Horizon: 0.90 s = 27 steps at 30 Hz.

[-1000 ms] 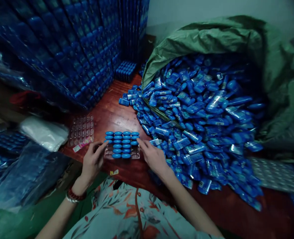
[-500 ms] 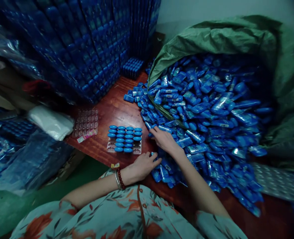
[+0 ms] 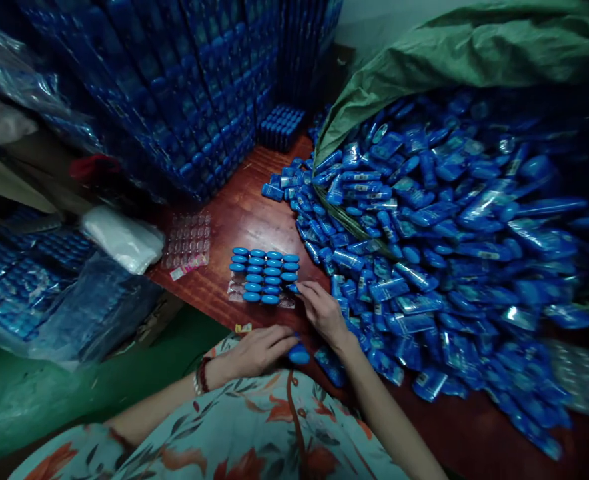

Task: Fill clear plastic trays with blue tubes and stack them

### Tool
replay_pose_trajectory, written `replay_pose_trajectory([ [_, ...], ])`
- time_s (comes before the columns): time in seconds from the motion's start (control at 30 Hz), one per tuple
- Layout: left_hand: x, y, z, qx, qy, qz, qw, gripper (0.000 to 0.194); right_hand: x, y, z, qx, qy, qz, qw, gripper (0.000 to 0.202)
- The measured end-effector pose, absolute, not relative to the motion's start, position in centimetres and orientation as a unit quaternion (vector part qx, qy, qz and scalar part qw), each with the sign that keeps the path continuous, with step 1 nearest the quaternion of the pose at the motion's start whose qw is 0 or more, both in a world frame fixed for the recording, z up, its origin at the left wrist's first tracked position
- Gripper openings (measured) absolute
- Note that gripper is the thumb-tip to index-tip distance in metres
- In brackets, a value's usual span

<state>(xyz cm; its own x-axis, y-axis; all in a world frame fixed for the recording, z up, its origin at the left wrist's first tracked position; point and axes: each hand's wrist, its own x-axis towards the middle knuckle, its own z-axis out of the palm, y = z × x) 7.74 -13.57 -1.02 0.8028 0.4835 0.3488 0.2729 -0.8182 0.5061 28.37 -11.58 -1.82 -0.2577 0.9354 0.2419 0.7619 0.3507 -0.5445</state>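
Observation:
A clear plastic tray (image 3: 236, 292) lies on the table in front of me, with several small blue bottles (image 3: 256, 270) standing upright in rows, oval ends up. At its near right corner my right hand (image 3: 323, 312) pinches a blue bottle (image 3: 291, 288), mostly hidden by the fingers and neighbouring bottles. Closer to my body, my left hand (image 3: 262, 351) is curled around another blue bottle (image 3: 299, 354), whose rounded end sticks out past the fingertips. Empty cups show at the tray's near left and near right corners.
Loose blue bottles (image 3: 409, 267) spill across the right side from a green sack (image 3: 424, 63). An empty clear tray (image 3: 187, 240) with a pink label lies left on the reddish table (image 3: 244, 193). Tall stacks of packed bottles (image 3: 174, 100) stand behind; a white plastic bundle (image 3: 122, 239) sits left.
My right hand has moved left from the pile to the tray's corner with a bottle. My left hand has drawn back toward my body, holding a bottle. The view has shifted slightly.

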Motion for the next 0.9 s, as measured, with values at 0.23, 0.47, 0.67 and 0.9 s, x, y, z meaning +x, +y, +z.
replay_pose_trajectory([
  [0.23,1.7,-12.5,-1.8,0.649,0.528,0.507,0.206,0.025,27.5,-9.3,1.0,-0.473,-0.878,0.038,0.06,0.031],
  [0.47,0.9,-6.7,-4.1,0.729,0.487,0.445,0.184,0.016,27.5,-8.5,0.1,-0.453,-0.889,0.002,0.07,0.036],
  [0.67,-2.0,-5.3,-4.8,0.847,0.381,0.35,0.124,0.032,28.9,-9.8,-1.2,-0.536,-0.809,0.057,0.233,0.044],
  [0.9,-1.7,-6.2,-4.2,0.861,0.403,0.272,0.152,0.038,30.2,-11.6,0.6,-0.588,-0.706,0.145,0.368,0.037],
])
